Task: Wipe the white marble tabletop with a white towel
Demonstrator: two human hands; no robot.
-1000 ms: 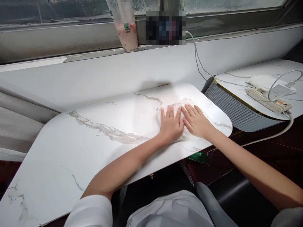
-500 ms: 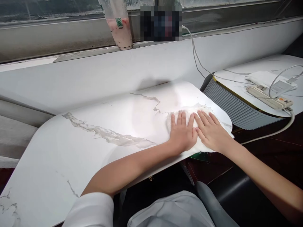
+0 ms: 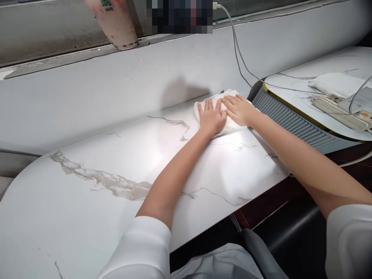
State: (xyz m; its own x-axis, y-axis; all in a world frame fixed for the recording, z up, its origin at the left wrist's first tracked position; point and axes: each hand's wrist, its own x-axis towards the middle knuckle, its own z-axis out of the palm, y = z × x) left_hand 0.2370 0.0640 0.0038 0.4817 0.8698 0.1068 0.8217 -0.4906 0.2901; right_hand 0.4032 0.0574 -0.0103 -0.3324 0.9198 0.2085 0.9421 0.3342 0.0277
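A white cloth (image 3: 228, 126) lies bunched at the far right end of the white marble-patterned table (image 3: 110, 217), close to the wall. My left hand (image 3: 212, 118) presses flat on its left part, fingers spread. On the cloth's right part rests my right hand (image 3: 240, 110), also flat with fingers stretched out. The two hands nearly touch at the thumbs. Both palms hide much of the cloth, and neither hand's fingers wrap round it.
A cup of pink drink (image 3: 117, 27) stands on the window ledge beside a blurred-out dark object (image 3: 182, 17). White cables (image 3: 236, 46) run from there to a second table bearing a power strip (image 3: 340, 112) and white fabric (image 3: 338, 83). A ribbed panel (image 3: 293, 118) faces the gap.
Both hands have slid the cloth away from the table's near edge to the far edge by the wall. My arms are stretched further forward, and the view has shifted.
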